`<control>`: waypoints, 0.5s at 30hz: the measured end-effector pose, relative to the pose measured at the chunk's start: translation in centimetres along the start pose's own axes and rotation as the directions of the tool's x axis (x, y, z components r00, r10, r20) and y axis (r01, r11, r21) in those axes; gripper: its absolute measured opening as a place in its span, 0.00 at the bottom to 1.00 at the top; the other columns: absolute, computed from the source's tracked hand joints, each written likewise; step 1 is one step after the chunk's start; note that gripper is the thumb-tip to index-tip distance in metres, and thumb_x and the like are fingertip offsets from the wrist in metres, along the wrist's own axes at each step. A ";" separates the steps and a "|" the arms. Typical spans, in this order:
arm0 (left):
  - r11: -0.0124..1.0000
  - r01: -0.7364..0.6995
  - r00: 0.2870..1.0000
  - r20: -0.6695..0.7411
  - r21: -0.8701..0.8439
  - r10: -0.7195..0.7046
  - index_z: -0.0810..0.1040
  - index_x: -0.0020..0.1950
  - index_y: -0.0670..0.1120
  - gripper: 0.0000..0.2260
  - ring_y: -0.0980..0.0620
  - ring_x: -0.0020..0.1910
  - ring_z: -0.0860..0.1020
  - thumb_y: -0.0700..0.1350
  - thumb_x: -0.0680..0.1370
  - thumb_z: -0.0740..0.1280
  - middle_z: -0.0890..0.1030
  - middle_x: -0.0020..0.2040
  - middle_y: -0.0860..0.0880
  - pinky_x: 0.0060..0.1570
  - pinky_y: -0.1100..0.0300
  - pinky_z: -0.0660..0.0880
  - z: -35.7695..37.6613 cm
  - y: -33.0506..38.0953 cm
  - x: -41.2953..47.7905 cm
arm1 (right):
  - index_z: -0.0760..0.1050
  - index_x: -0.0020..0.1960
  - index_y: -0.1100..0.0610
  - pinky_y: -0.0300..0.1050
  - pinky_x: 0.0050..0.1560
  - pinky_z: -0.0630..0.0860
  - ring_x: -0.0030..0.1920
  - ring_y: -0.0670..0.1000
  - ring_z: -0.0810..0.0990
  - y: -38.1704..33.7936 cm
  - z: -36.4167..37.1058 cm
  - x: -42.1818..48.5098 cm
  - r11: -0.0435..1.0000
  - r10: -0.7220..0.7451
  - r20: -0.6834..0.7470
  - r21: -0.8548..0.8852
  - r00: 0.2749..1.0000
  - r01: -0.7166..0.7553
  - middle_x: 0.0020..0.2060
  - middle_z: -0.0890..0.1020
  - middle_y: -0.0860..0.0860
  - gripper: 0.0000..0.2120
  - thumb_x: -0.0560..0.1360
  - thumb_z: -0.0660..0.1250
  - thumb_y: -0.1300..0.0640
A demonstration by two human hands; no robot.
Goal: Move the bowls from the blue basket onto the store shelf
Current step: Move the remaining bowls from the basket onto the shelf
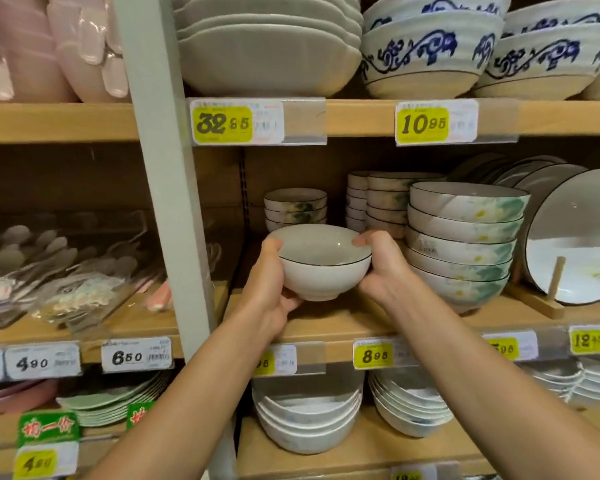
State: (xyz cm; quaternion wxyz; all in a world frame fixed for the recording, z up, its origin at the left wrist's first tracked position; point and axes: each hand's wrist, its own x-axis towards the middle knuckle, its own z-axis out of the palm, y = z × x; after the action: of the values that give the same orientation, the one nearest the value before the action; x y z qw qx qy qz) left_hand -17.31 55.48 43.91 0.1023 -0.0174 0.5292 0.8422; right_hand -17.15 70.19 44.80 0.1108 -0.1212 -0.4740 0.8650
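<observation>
A small white bowl (pixel 321 263) with a thin dark rim hangs upright just above the front of the middle wooden shelf (pixel 329 327). My left hand (pixel 269 289) grips its left side, thumb on the rim and fingers under the foot. My right hand (pixel 383 268) grips the right side the same way. Behind the bowl stands a short stack of matching small bowls (pixel 295 207) with green and yellow painting. The blue basket is out of view.
A tall stack of larger painted bowls (pixel 465 240) stands close to my right hand. More small bowl stacks (pixel 378 202) sit further back. Plates on a wooden rack (pixel 575 237) are at the right. A grey upright post (pixel 174 202) bounds the bay at the left.
</observation>
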 end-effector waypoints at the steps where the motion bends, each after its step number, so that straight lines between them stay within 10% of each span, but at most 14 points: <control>1: 0.999 -0.021 0.999 -0.032 0.032 0.022 0.75 0.60 0.52 0.12 0.47 0.56 0.79 0.54 0.80 0.59 0.82 0.55 0.47 0.57 0.47 0.77 0.0 -0.1 0.2 | 0.74 0.61 0.63 0.64 0.59 0.76 0.58 0.65 0.78 0.1 0.0 0.4 1.000 0.004 -0.016 -0.014 1.000 -0.004 0.58 0.80 0.64 0.20 0.71 0.57 0.67; 15: 0.982 -0.085 0.981 -0.161 0.168 0.112 0.76 0.50 0.49 0.09 0.49 0.51 0.80 0.45 0.81 0.56 0.83 0.48 0.46 0.48 0.55 0.78 -0.1 -2.2 1.9 | 0.75 0.53 0.62 0.58 0.56 0.77 0.50 0.63 0.80 1.7 -1.5 2.2 0.993 0.035 -0.090 -0.105 0.995 -0.045 0.50 0.80 0.64 0.14 0.70 0.58 0.68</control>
State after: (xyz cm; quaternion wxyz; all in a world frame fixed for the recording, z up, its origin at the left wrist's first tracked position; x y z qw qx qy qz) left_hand -18.79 56.64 41.61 0.0159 -0.0545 0.6022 0.7963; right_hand -18.85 71.14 42.39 0.1078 -0.1745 -0.5118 0.8343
